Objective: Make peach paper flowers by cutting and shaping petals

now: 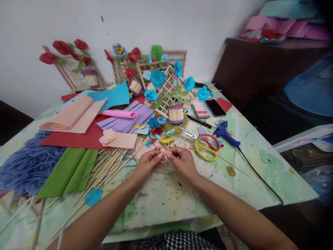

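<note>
My left hand (151, 162) and my right hand (184, 162) meet over the middle of the table, thumbs and forefingers closed on a small peach paper piece (165, 152) between them. Just beyond the fingers lie a yellow paper piece (166, 139) and scraps. To the left a peach paper flower (107, 137) rests on a peach strip (124, 140). Scissors (205, 147) with red and yellow handles lie right of my right hand. Farther back stands a stick lattice (169, 90) with blue paper flowers and a small stick pot (176, 114).
Blue yarn (28, 166), green paper (67, 172) and thin sticks (109, 165) spread over the left side. A blue glue gun (226, 134) with a black cord lies at the right, near a phone (215, 108). More flower lattices (78, 73) lean on the wall.
</note>
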A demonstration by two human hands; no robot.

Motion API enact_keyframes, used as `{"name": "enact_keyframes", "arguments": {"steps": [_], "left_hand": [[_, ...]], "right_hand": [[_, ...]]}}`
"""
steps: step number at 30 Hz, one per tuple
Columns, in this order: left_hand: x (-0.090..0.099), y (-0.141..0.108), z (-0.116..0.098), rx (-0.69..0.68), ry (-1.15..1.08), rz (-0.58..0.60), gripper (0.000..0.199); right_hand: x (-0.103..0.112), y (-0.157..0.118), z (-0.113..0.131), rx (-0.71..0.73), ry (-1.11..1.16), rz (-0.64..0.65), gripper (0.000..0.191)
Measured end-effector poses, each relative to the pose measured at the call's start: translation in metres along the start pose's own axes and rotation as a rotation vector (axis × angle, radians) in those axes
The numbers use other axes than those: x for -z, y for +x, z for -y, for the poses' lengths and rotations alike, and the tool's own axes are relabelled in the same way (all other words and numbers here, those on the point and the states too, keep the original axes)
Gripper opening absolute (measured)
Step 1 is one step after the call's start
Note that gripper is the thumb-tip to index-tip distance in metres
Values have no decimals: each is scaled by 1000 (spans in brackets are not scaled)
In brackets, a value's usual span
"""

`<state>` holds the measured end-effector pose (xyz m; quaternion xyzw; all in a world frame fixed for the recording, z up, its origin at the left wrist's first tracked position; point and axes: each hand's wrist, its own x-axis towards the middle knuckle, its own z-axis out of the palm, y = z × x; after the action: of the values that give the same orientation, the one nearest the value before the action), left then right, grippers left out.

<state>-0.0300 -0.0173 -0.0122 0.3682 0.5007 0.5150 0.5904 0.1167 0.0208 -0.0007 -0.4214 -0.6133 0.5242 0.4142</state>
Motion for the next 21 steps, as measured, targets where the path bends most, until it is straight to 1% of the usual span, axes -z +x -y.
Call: {"name": "enact_keyframes", "arguments": {"steps": [3, 6, 14, 16, 21], "left_hand": [[3, 3, 5, -19, 42, -39, 25], [5, 4, 6, -31, 66, -26, 25], [3, 0, -4, -69, 203, 10, 23], [3, 0, -5, -71, 216, 16, 23], [0, 1, -7, -74, 197, -9, 26]], "right_hand": [[0, 0, -4, -5, -5, 30, 22], [0, 0, -7, -1, -22, 42, 17], [3, 1, -7, 18, -22, 83, 13], [3, 2, -7, 27, -21, 99, 13], [2, 1, -5, 46, -36, 101, 14]]}}
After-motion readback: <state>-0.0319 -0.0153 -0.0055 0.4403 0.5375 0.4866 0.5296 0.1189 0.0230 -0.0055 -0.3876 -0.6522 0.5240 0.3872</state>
